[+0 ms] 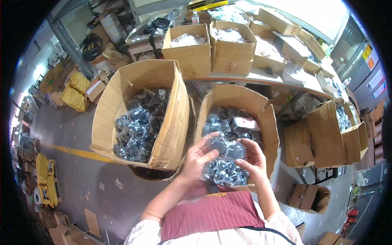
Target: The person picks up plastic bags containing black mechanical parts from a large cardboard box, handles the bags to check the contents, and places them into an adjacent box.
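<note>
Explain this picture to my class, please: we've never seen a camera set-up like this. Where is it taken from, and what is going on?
There is no robot here, just a person with two bare hands. The camera sits on the person's head and looks down; its very wide lens bends straight edges and leaves dark corners. The maroon striped apron at the bottom is the person's own.

The left hand and right hand together hold a clear bag with dark, rounded things inside; what they are is hard to tell. Below is an open cardboard box of similar bags. A larger box to the left holds more. Behind, a table carries more open boxes.
</note>
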`<state>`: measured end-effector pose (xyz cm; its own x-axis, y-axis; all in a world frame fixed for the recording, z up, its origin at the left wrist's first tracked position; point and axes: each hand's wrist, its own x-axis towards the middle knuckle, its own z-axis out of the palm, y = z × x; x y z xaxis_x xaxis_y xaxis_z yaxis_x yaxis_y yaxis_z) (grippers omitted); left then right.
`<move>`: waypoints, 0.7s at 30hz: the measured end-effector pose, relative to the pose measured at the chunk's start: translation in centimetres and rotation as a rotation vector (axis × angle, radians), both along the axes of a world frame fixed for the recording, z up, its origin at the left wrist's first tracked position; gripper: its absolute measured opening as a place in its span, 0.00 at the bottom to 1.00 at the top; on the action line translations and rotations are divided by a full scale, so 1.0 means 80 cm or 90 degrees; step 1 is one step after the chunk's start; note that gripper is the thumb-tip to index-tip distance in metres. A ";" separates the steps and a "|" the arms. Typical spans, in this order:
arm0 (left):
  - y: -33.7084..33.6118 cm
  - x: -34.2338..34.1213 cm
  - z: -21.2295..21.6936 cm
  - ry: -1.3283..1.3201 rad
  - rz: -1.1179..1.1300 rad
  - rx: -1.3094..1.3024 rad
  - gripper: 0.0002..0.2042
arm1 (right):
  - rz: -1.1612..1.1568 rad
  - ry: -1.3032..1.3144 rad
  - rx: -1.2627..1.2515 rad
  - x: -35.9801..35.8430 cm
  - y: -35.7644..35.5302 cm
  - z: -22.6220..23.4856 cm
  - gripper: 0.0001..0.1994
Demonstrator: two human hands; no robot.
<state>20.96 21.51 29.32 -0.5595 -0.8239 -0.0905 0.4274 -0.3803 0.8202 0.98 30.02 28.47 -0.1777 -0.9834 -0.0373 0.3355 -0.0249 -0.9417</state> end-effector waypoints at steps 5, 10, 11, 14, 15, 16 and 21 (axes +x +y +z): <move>0.000 0.011 0.004 0.020 0.027 -0.020 0.24 | 0.004 0.062 -0.094 0.001 -0.004 -0.003 0.31; -0.002 0.023 0.004 0.023 0.043 -0.128 0.23 | 0.024 0.134 -0.179 -0.002 -0.009 0.008 0.28; -0.002 0.024 0.005 0.022 0.043 -0.129 0.23 | 0.027 0.151 -0.186 -0.003 -0.008 0.013 0.27; -0.004 0.027 0.009 0.037 0.037 -0.150 0.21 | 0.039 0.184 -0.206 -0.005 -0.011 0.022 0.26; -0.005 0.028 0.011 0.035 0.040 -0.147 0.21 | 0.048 0.201 -0.217 -0.006 -0.014 0.023 0.26; -0.006 0.029 0.013 0.035 0.042 -0.144 0.21 | 0.050 0.201 -0.219 -0.008 -0.017 0.020 0.26; -0.008 0.032 0.023 0.018 0.101 -0.095 0.22 | -0.005 0.089 -0.010 -0.047 -0.069 -0.093 0.31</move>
<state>23.49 20.87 31.13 -0.4218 -0.9051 0.0537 0.4965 -0.1810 0.8490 -2.75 24.54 21.02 -0.1874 -0.9823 0.0030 0.2010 -0.0413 -0.9787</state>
